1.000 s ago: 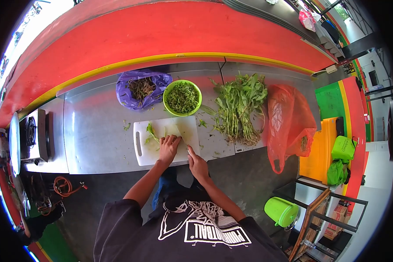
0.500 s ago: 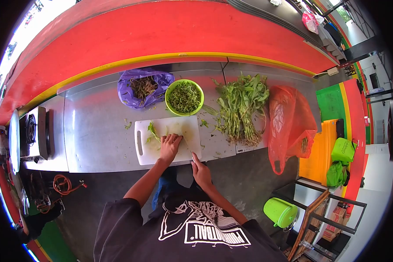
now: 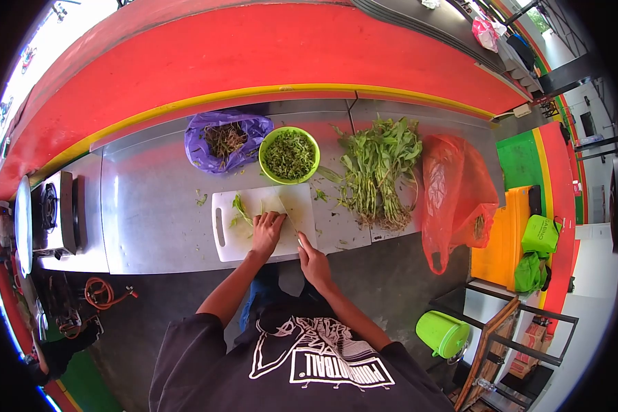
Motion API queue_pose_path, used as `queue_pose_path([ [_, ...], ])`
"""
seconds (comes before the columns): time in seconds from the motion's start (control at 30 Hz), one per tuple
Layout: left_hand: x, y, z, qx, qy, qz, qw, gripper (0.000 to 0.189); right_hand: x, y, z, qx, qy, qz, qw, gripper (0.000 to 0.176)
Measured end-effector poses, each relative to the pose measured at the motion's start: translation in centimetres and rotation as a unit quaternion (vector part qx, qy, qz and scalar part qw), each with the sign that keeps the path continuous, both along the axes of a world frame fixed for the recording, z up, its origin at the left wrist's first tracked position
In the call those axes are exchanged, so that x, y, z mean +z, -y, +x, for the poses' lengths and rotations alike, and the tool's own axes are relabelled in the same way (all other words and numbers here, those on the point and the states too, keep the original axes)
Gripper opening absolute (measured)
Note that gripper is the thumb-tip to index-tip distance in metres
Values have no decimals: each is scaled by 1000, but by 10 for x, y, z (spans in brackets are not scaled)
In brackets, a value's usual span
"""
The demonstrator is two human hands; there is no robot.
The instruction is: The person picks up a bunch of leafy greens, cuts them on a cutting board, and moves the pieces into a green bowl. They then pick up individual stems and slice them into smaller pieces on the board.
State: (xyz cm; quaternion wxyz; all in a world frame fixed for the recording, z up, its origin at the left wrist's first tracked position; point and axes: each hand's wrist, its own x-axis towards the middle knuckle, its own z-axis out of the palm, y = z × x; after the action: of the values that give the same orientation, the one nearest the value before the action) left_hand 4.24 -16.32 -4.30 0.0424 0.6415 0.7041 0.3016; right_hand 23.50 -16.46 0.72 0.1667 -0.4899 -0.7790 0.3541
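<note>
A white cutting board [image 3: 226, 237] lies on the steel counter in front of me. My left hand [image 3: 266, 231] presses down on green stems [image 3: 240, 208] that lie across the board. My right hand [image 3: 314, 259] grips a knife [image 3: 293, 223] whose blade reaches over the board beside the fingers of my left hand. Behind the board stands a green bowl [image 3: 289, 154] full of chopped greens.
A purple bag [image 3: 225, 140] of trimmings sits left of the bowl. A pile of leafy greens [image 3: 378, 168] lies to the right, then an orange plastic bag [image 3: 453, 196]. A gas stove [image 3: 51, 213] stands far left. A green bin [image 3: 443, 333] is on the floor.
My right hand, which had drawn back toward the counter edge half a second ago, has moved forward again, and the knife is back over the board. My left hand has barely moved.
</note>
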Motion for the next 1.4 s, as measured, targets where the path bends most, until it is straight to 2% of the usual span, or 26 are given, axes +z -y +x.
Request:
queue_pose_path([
  [0.23, 2, 0, 0, -8, 9, 17, 1000, 26, -6, 21, 15, -18, -20, 5, 1000, 50],
  [0.33, 0, 2, -1, -10, 4, 6, 1000, 27, -8, 15, 9, -9, 13, 5, 1000, 50],
  [0.47, 1, 5, -1, -7, -5, -5, 1000, 29, -10, -3, -9, -6, -1, 14, 1000, 51],
  [0.67, 5, 1, -1, -2, 5, -5, 1000, 27, 6, -13, -19, -11, -10, -42, 999, 51],
  [0.93, 3, 1, -2, -9, 8, -8, 1000, 24, 4, 22, 13, -22, -1, -36, 999, 49],
  [1.17, 6, 5, -4, -17, 11, 5, 1000, 24, -12, 7, -7, -24, 20, 15, 999, 51],
  [1.33, 5, 1, -3, -13, 16, 9, 1000, 24, 6, -7, -24, -35, 27, -67, 997, 50],
  [1.4, 4, -1, -3, -8, 21, 14, 1000, 23, 8, -4, -22, -41, 6, -64, 997, 51],
])
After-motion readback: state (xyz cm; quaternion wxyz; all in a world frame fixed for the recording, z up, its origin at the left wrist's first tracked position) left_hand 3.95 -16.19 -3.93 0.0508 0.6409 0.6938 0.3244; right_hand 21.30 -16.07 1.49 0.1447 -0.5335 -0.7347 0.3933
